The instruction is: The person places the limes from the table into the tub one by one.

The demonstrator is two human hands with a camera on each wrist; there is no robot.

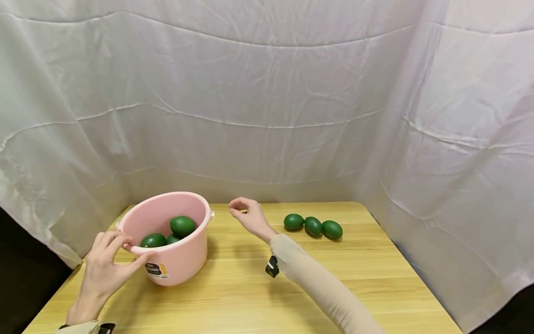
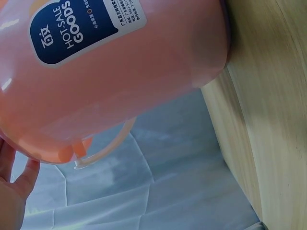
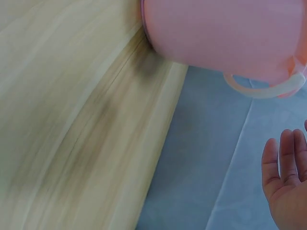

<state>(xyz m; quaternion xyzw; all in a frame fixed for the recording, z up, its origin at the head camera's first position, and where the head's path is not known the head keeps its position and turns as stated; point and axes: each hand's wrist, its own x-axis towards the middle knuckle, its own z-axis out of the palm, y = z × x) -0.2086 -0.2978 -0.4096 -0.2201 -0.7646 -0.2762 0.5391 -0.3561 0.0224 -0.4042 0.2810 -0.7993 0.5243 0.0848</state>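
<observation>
At the left of the table stands a pink bucket (image 1: 187,260), tilted slightly in the head view, with a dark label on its side. Inside it lie three smooth, dark green, avocado-like fruits (image 1: 182,226), one partly hidden. My left hand (image 1: 102,269) grips the near-left rim, fingers over the edge and thumb along the outside. To the right of the bucket, my right hand (image 1: 249,217) hovers above the table with loosely bent fingers and nothing in it. Its spread fingers (image 3: 288,155) show below the bucket's handle in the right wrist view.
Three more green fruits (image 1: 313,226) lie in a touching row on the wooden table (image 1: 233,297), right of my right hand. A pale cloth (image 1: 267,116) hangs behind the table and along both sides. A white handle (image 3: 264,90) hangs at the bucket's side.
</observation>
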